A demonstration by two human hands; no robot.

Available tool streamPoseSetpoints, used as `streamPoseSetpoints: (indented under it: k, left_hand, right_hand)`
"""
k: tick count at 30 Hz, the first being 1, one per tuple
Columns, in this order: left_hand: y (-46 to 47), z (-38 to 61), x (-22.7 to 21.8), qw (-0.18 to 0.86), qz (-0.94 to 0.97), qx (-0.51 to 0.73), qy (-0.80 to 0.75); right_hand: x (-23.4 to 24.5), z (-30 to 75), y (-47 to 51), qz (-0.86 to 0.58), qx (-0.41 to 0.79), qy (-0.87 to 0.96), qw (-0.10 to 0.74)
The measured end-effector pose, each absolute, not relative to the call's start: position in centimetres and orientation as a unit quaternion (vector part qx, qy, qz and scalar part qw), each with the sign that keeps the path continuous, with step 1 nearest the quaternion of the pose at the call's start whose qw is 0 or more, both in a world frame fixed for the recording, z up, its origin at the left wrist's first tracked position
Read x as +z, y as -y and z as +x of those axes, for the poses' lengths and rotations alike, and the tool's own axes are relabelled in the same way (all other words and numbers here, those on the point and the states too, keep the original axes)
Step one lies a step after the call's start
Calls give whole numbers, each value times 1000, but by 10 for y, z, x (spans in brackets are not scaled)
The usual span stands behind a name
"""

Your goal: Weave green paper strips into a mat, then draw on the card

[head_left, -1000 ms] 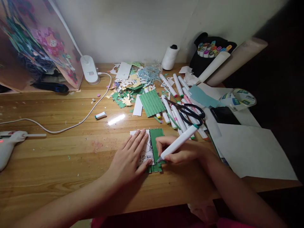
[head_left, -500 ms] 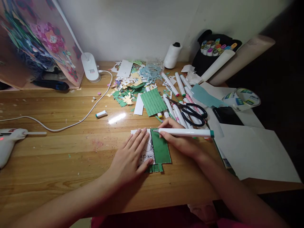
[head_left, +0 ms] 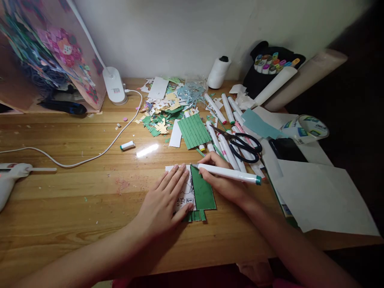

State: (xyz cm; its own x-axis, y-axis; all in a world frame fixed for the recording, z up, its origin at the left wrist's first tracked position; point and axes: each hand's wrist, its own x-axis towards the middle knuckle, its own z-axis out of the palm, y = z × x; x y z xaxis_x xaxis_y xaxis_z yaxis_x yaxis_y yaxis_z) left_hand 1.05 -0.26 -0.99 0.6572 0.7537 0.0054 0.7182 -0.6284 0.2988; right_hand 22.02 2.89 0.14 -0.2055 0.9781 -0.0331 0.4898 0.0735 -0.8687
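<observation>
My left hand [head_left: 162, 198] lies flat with fingers stretched over a white paper [head_left: 191, 204] that bears black doodles. This paper rests on a green card piece [head_left: 205, 192], whose lower edge has a short notched tab [head_left: 196, 215]. In my right hand [head_left: 223, 182] is a white marker [head_left: 229, 172] with a teal end, gripped between thumb and fingers. Its tip touches or hovers just above the card's top, beside the white paper's right edge; contact is hard to tell. My left palm hides much of the paper.
Behind my hands lie paper scraps [head_left: 168, 108], a lined green card [head_left: 194, 131], loose markers [head_left: 227, 109] and black scissors [head_left: 243, 145]. A glue gun [head_left: 13, 176] sits far left, near a white cable [head_left: 102, 154]. Tape [head_left: 306, 128] and white sheets [head_left: 327, 196] occupy the right.
The marker's rear end has swung toward me and slightly left, while its tip stays near the card's top edge. My left hand keeps its place on the paper.
</observation>
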Motion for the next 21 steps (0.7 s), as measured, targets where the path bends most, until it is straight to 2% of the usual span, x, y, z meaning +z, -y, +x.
streamPoseSetpoints:
  k: [21]
  left_hand:
    - [3,12,-7,136,899,56,-413]
  right_hand:
    - [7,222,-29,-549,410,678,267]
